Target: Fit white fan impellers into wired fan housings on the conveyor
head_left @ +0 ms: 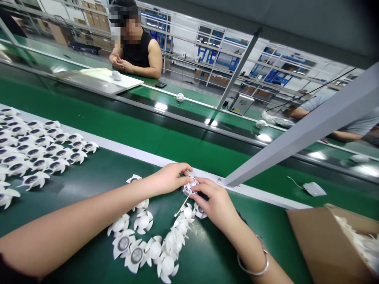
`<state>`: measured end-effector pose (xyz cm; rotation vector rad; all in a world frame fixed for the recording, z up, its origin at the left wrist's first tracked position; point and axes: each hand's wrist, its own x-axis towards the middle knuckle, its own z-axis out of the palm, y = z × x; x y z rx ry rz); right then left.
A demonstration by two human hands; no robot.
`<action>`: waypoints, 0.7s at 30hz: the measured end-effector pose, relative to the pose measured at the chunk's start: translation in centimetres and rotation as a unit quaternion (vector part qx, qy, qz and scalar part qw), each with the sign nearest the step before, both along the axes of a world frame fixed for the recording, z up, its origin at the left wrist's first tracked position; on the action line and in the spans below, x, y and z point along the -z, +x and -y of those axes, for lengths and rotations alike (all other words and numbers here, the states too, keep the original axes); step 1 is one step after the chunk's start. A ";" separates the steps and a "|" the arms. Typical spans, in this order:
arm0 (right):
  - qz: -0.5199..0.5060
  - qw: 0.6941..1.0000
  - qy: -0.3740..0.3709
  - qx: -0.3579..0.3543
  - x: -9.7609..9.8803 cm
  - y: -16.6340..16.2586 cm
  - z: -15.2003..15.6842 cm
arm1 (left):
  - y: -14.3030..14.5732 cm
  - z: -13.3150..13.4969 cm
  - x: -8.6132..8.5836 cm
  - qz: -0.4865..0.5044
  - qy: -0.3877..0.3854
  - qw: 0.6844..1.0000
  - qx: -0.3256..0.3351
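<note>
My left hand (170,177) and my right hand (214,199) meet over a small white fan impeller (190,185), and both pinch it between fingertips just above the green mat. A thin yellowish stick (182,206) hangs down from under the impeller. Below my hands lies a loose pile of several white impellers (148,242), some face up showing a round grey hub. A silver bangle (255,268) circles my right wrist.
Rows of white impellers (35,152) lie at the left of the mat. An open cardboard box (328,244) with white parts stands at the right. A grey metal post (299,134) slants overhead. A conveyor belt (124,126) runs behind; a person (136,45) sits across it.
</note>
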<state>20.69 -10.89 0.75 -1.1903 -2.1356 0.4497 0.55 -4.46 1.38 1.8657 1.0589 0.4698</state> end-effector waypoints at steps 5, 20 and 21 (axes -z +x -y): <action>0.044 0.997 -0.043 -0.056 -1.0 0.8 0.5 | -1.1 1.6 -4.4 -0.082 0.107 0.990 0.037; 0.238 0.936 -0.227 0.128 -4.0 7.2 0.5 | -7.5 -1.7 -7.8 -0.470 0.070 0.876 0.076; 0.253 0.923 -0.264 0.122 -4.4 7.3 0.8 | -7.5 -1.9 -7.8 -0.452 0.055 0.886 0.089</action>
